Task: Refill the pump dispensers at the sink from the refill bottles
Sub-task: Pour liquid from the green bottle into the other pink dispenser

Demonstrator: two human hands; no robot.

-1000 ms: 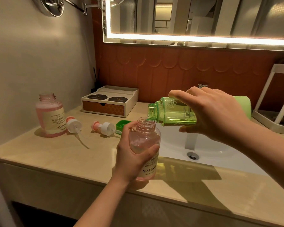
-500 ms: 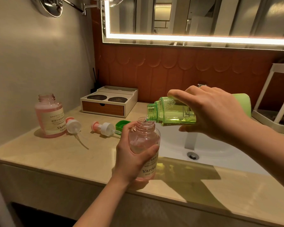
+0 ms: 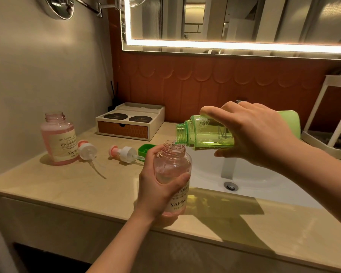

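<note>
My left hand grips an open pink dispenser bottle standing at the counter's front edge beside the sink. Its lower part holds clear liquid. My right hand holds a green refill bottle tipped on its side, mouth over the pink bottle's neck. A thin stream of clear liquid runs from it into the bottle. A second pink dispenser bottle, uncapped and nearly full, stands at the left by the wall. Two white-and-pink pump heads lie on the counter between the bottles.
A green cap lies behind the right pump head. A white box with a wooden drawer sits at the back. A white rack stands at the right. The drain shows in the basin. A lit mirror hangs above.
The green refill bottle has tipped slightly further and liquid now streams into the pink bottle. Both hands have stayed almost in place.
</note>
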